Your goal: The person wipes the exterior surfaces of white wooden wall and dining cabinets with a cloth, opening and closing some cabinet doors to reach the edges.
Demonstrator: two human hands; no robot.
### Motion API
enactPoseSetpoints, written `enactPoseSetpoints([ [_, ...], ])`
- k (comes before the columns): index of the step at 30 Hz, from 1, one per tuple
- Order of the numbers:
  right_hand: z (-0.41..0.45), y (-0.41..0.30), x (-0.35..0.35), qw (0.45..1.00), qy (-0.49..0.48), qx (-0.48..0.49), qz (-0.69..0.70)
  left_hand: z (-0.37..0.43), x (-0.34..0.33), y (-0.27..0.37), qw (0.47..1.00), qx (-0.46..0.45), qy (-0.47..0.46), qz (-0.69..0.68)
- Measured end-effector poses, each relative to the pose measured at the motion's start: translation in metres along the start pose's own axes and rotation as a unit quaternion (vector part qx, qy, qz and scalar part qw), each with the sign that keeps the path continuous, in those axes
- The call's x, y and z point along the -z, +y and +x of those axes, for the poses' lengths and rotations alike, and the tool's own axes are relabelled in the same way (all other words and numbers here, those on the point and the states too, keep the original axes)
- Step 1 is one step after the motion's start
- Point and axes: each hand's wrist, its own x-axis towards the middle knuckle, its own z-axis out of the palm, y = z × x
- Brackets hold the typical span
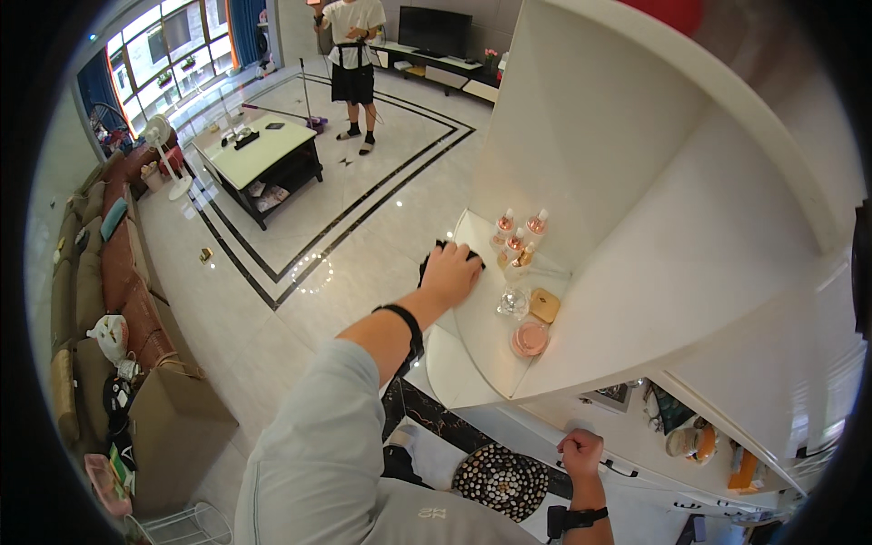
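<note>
My left hand [449, 272] is stretched out over the curved front edge of a glass corner shelf [477, 320]. Its fingers press down on a black cloth [431, 262], most of which is hidden beneath the hand. Behind it on the shelf stand several clear bottles [514, 246] with rose-gold tops. A clear faceted ornament [513, 301], a gold square case [545, 304] and a round pink jar [530, 338] sit nearer to me. Curled into a fist, my right hand [582, 453] hangs beside the cabinet's drawer handles [620, 469], with nothing visible in it.
A round pebble mat [503, 480] lies on the floor near my feet. Jars [691, 443] and a frame [610, 395] stand on the cabinet top. Across the room are a coffee table [262, 150], a sofa [129, 286], a standing fan [167, 153] and another person [353, 61].
</note>
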Motion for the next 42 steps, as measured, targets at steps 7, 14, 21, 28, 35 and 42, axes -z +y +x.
enactPoseSetpoints([
  [7, 0.002, 0.001, 0.002, 0.997, 0.011, 0.065, -0.043, -0.082, 0.040, 0.054, 1.000, -0.016, -0.003, -0.022],
  [14, 0.001, 0.002, 0.002, 0.991, 0.012, 0.115, -0.063, -0.129, 0.063, 0.108, 0.996, -0.073, -0.023, -0.054],
  [21, 0.000, 0.002, 0.004, 0.986, 0.015, 0.151, -0.067, -0.152, 0.072, 0.144, 0.983, -0.155, -0.037, -0.092],
  [28, 0.001, 0.006, 0.005, 0.986, 0.008, 0.154, -0.061, -0.160, 0.073, 0.148, 0.984, -0.141, -0.007, -0.108],
  [35, 0.001, 0.008, 0.006, 0.987, 0.004, 0.149, -0.052, -0.161, 0.074, 0.144, 0.983, -0.147, -0.028, -0.105],
  [42, 0.001, 0.007, 0.005, 0.986, 0.005, 0.158, -0.045, -0.166, 0.082, 0.153, 0.983, -0.092, -0.100, -0.119],
])
